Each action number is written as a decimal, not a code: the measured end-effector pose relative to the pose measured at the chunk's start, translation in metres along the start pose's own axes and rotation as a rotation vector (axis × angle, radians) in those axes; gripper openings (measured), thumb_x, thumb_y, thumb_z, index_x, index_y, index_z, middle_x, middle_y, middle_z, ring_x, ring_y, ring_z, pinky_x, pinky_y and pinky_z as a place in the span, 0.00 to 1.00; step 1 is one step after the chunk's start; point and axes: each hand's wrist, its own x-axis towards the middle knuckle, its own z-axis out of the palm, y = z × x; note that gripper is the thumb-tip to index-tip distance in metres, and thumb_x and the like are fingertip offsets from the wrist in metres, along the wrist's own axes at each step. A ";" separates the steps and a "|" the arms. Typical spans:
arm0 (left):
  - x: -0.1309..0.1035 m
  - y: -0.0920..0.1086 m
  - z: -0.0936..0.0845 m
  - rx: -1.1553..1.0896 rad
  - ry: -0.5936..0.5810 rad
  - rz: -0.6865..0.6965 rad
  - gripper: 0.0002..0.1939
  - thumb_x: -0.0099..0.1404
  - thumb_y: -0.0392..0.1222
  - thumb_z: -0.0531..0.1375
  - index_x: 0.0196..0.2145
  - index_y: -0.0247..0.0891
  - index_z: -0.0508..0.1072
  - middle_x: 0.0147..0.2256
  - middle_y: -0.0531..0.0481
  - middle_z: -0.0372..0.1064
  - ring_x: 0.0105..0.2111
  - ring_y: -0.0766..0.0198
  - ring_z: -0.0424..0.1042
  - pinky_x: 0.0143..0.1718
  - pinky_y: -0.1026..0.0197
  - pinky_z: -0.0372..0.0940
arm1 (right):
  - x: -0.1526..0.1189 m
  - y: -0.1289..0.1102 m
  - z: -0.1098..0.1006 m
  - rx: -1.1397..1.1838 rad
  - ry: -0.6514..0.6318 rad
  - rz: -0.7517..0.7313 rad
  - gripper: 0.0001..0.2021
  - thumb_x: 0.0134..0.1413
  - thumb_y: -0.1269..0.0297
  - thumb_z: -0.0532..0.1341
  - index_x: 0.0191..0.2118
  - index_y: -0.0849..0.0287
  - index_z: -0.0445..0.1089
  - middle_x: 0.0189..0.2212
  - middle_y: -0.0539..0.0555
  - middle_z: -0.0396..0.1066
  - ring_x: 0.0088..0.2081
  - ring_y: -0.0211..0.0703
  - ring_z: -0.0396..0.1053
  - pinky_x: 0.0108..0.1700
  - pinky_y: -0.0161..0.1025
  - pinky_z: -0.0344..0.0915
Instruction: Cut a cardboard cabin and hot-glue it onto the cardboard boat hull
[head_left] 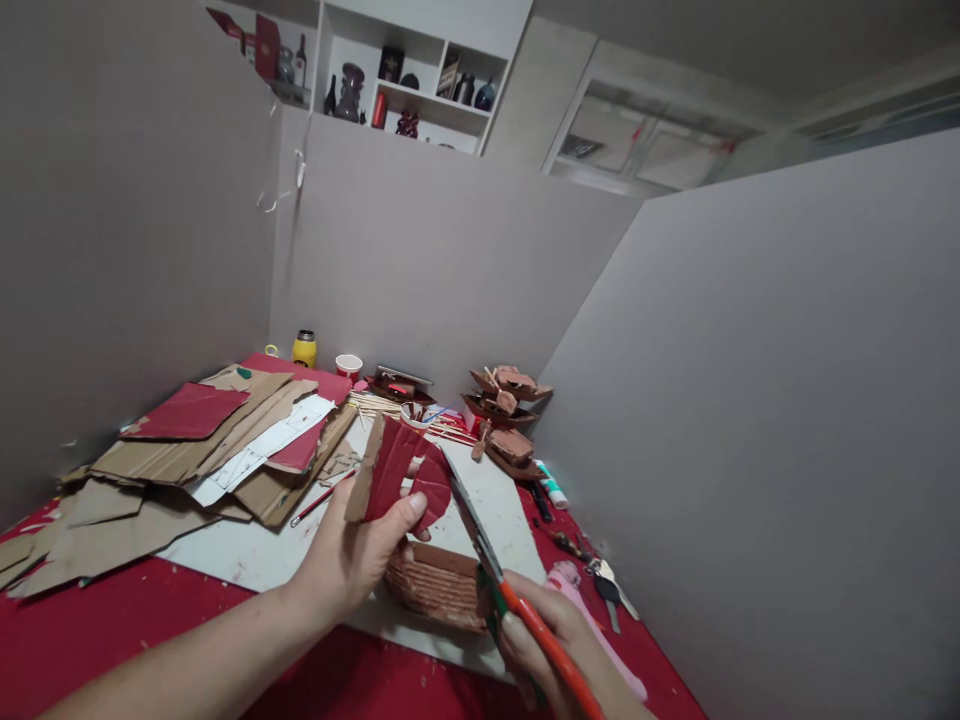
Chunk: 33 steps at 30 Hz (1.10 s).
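A piece of dark red cardboard (393, 472) with curved, creased parts is pinched in my left hand (379, 535), the thumb on its front. My right hand (551, 640) grips scissors (480, 535) with orange and green on the handles. The blades point up and to the left, beside the right edge of the red cardboard; whether they touch it I cannot tell. Below the cardboard, a brown ridged model piece (435, 590) lies on the white board (495, 500), partly hidden by the scissors and my right hand.
Cardboard sheets (142, 515) are piled at the left, near a red pencil (319, 500). Brown model boats (514, 455) stand at the back right. A yellow container (304, 348) and paper cup (349, 367) are at the back. A pink tool (596, 625) and keys (609, 590) lie right.
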 end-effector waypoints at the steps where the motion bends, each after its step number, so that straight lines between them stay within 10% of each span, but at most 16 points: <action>1: 0.000 -0.002 0.001 0.002 0.006 0.003 0.14 0.62 0.50 0.60 0.25 0.38 0.75 0.24 0.49 0.73 0.23 0.62 0.69 0.26 0.63 0.65 | 0.001 -0.003 0.001 0.028 -0.007 0.007 0.24 0.62 0.41 0.51 0.41 0.58 0.70 0.19 0.47 0.63 0.18 0.35 0.58 0.21 0.31 0.60; 14: -0.005 0.007 0.019 -0.166 0.102 -0.129 0.15 0.56 0.50 0.62 0.19 0.37 0.70 0.20 0.52 0.71 0.20 0.65 0.68 0.24 0.63 0.66 | 0.004 -0.006 0.017 0.116 0.088 -0.026 0.25 0.60 0.39 0.51 0.44 0.54 0.73 0.13 0.47 0.58 0.16 0.41 0.59 0.20 0.36 0.63; 25: -0.002 0.002 0.005 -0.177 0.063 -0.075 0.12 0.59 0.48 0.63 0.33 0.36 0.75 0.25 0.51 0.74 0.22 0.64 0.69 0.25 0.62 0.67 | -0.003 0.009 0.011 0.100 0.091 0.029 0.26 0.60 0.38 0.50 0.40 0.56 0.71 0.14 0.45 0.59 0.13 0.35 0.54 0.16 0.31 0.57; 33: 0.004 0.002 -0.010 -0.192 0.026 0.010 0.12 0.63 0.45 0.61 0.26 0.35 0.73 0.25 0.51 0.71 0.25 0.65 0.70 0.30 0.63 0.68 | -0.009 0.005 -0.007 -0.131 0.108 -0.130 0.25 0.58 0.45 0.57 0.54 0.55 0.70 0.42 0.61 0.76 0.48 0.58 0.72 0.49 0.45 0.71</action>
